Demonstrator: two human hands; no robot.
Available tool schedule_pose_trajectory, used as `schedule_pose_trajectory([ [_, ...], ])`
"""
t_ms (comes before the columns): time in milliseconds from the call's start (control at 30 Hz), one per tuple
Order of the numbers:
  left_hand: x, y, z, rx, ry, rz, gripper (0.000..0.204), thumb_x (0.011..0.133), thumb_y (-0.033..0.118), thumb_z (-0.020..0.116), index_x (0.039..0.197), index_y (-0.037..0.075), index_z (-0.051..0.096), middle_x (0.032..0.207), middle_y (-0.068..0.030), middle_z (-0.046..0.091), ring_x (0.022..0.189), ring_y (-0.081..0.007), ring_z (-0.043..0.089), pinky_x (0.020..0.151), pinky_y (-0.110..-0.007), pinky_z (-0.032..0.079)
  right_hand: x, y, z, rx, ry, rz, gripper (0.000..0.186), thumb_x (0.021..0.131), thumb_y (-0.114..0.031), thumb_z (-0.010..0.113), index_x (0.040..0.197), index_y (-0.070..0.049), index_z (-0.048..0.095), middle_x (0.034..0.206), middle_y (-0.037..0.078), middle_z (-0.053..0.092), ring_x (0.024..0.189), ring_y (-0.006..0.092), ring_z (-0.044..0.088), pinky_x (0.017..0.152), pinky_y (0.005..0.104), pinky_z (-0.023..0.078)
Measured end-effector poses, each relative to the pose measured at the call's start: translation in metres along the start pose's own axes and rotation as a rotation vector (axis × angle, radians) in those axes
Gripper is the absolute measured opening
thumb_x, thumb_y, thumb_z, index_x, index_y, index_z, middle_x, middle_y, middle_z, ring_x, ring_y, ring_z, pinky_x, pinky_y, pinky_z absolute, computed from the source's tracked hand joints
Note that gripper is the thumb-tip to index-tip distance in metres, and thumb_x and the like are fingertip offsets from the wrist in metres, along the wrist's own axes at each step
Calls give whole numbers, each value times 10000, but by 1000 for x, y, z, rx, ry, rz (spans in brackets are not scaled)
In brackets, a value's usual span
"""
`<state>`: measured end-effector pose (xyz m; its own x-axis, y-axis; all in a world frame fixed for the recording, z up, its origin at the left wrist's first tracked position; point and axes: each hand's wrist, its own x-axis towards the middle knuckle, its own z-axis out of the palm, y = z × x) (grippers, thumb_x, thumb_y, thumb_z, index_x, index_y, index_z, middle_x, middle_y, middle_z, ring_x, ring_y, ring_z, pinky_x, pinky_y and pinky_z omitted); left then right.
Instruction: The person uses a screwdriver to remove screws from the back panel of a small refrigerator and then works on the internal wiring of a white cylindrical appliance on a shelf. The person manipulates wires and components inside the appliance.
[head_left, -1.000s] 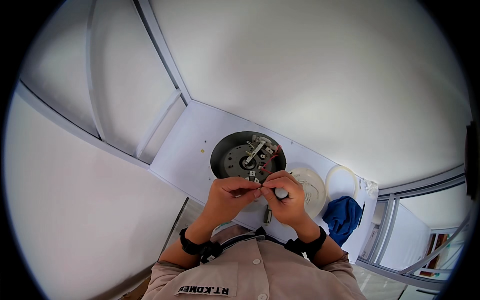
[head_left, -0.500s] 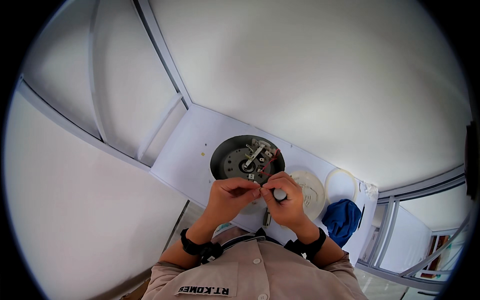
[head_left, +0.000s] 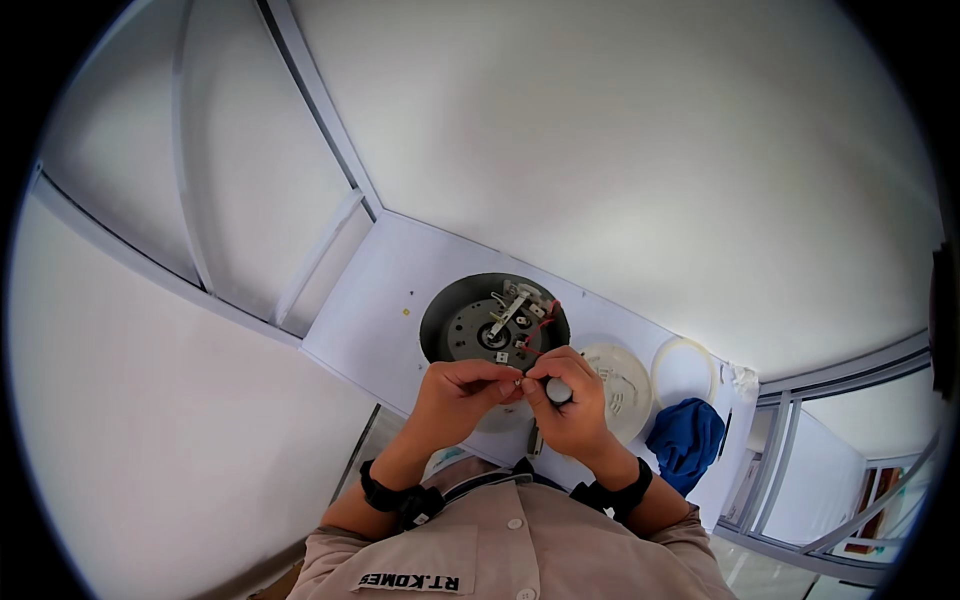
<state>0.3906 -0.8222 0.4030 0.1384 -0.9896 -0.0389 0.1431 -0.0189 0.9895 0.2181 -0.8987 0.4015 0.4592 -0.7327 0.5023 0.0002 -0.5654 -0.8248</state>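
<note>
My left hand (head_left: 457,398) and my right hand (head_left: 570,405) meet fingertip to fingertip just below a dark grey round metal housing (head_left: 443,325). My left hand pinches a small piece, too small to make out, which my right thumb and forefinger also touch. My right hand is curled around a silver-grey cylindrical object (head_left: 559,390). Inside the housing are white and metal fittings (head_left: 517,301) and red wires (head_left: 540,325). A cream round plastic plate (head_left: 620,385) lies to the right, partly behind my right hand. A small dark object (head_left: 535,440) lies below my hands.
The white table (head_left: 350,290) stands against pale partitions (head_left: 600,150) with metal frames. At its right are a cream ring (head_left: 680,344), a blue cloth (head_left: 685,445), crumpled white material (head_left: 742,378) and a thin dark item (head_left: 725,430). Tiny bits (head_left: 406,312) lie left of the housing.
My joined fingertips have shifted very slightly downward, still pinched together. The housing and table sit slightly lower in the picture.
</note>
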Motion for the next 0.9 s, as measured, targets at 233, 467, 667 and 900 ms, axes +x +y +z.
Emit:
schedule_pose_trajectory([
  [233, 2, -5, 0, 13, -8, -27, 136, 937, -48, 660, 1057, -64, 721, 946, -129, 749, 853, -154, 712, 783, -277, 592, -3, 5, 0, 8, 15, -27, 132, 832, 21, 733, 914, -11, 634, 882, 129, 645, 764, 271, 650, 664, 338, 528],
  [467, 3, 1, 1, -8, -21, -53, 152, 930, -44, 667, 1073, -74, 709, 962, -141, 748, 874, -169, 725, 798, -277, 602, -4, 4, 2, 10, 49, -15, 135, 840, 15, 737, 923, -10, 633, 883, 126, 644, 765, 257, 648, 673, 329, 526],
  [667, 4, -2, 2, -79, -8, -79, 164, 925, -38, 676, 1082, -73, 706, 961, -143, 747, 871, -176, 730, 798, -282, 606, -4, 5, 4, 44, 81, -14, 138, 850, 27, 729, 936, -12, 628, 882, 120, 643, 759, 234, 640, 675, 319, 521],
  [900, 5, 0, 4, -96, 4, -87, 165, 943, -7, 669, 1096, -61, 702, 949, -130, 744, 852, -166, 721, 782, -282, 602, -8, 8, 5, 100, 92, 17, 126, 884, 15, 703, 964, -17, 612, 913, 110, 619, 788, 194, 588, 709, 295, 474],
])
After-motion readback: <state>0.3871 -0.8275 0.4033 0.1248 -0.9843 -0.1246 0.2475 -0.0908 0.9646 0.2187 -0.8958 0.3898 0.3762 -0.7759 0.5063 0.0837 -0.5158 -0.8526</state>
